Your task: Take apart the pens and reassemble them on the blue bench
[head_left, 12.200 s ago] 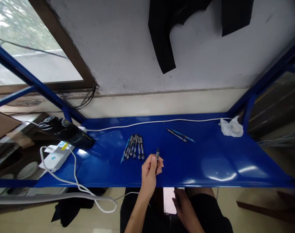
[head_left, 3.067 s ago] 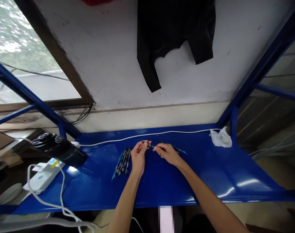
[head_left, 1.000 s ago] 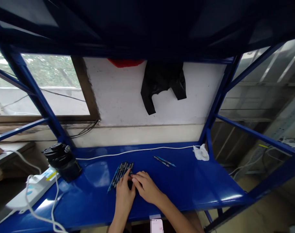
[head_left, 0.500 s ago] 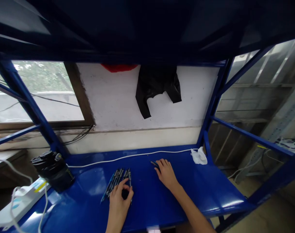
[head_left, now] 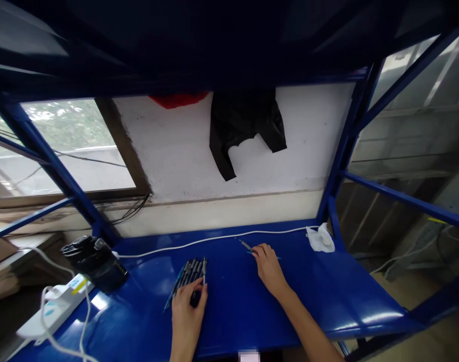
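Several pens (head_left: pixel 191 269) lie side by side in a slanted row on the blue shelf, a light blue one at the row's left side. My left hand (head_left: pixel 188 304) rests over the near part of the row, thumb and index finger closed around the rightmost pen (head_left: pixel 204 269). Farther right and back, my right hand (head_left: pixel 267 264) is closed on a pen (head_left: pixel 246 245) whose grey end sticks out to the left of the fingers. A thin bluish tip also shows to the right of that hand; whether it belongs to the same pen I cannot tell.
A white cable (head_left: pixel 199 242) runs along the back of the shelf (head_left: pixel 229 311). Crumpled white tissue (head_left: pixel 320 238) lies at the back right. On the left stand a black bottle (head_left: pixel 97 264) and a white power strip (head_left: pixel 56 306) with cords. Blue posts and an upper deck frame the space.
My right hand has turned the pen, so more of it shows now. My left thumb and finger have closed on the rightmost pen. The whole view has shifted slightly.
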Demonstrator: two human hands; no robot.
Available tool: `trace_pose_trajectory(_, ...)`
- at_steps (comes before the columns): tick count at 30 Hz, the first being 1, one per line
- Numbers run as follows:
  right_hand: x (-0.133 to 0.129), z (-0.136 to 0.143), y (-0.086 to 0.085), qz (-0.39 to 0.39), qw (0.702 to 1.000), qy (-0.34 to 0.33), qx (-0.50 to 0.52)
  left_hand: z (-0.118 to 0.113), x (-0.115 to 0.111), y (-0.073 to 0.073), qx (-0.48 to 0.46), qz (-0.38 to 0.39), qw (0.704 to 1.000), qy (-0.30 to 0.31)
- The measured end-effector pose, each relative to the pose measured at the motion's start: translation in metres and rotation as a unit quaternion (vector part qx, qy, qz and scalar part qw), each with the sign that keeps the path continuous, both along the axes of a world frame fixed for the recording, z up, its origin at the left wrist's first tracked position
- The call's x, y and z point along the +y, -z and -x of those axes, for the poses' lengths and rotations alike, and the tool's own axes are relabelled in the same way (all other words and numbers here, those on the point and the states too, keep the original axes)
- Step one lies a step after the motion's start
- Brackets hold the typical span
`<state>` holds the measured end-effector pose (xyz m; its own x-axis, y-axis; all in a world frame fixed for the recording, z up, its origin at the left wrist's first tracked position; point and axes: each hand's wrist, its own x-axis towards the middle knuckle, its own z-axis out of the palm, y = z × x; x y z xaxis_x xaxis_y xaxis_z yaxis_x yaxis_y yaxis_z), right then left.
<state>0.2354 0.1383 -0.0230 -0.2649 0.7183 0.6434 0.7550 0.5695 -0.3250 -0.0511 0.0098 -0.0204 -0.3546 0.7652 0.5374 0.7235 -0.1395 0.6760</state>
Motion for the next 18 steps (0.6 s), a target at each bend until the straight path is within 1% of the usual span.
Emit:
trace_pose_trajectory(4,-0.005,-0.002,-0.006,0.017,0.995,-0.037,0.092,0.001,0.001,0.004,0.064,0.005,0.998,-0.007)
trace_pose_trajectory(6,-0.01,0.0,-0.009,0.043,0.989,-0.077,0.118,0.001,0.001,0.004,0.084,0.009,0.996,0.003)
trace_pose_trajectory(8,-0.016,0.008,-0.013,0.07,0.982,-0.126,0.121,0.0,0.001,0.002,0.091,0.008,0.996,0.013)
trace_pose_trajectory(10,-0.022,0.023,-0.017,0.096,0.974,-0.169,0.115,-0.002,0.001,-0.001,0.084,-0.002,0.996,0.016)
trace_pose_trajectory(13,-0.028,0.058,-0.022,0.139,0.958,-0.228,0.107,-0.006,0.0,-0.006,0.069,-0.009,0.997,0.027)
trace_pose_trajectory(16,-0.027,0.093,-0.025,0.16,0.954,-0.244,0.069,-0.007,-0.002,-0.009,0.06,0.002,0.997,0.039)
trace_pose_trajectory(18,-0.024,0.108,-0.025,0.168,0.952,-0.249,0.063,-0.008,-0.003,-0.009,0.055,0.01,0.998,0.037)
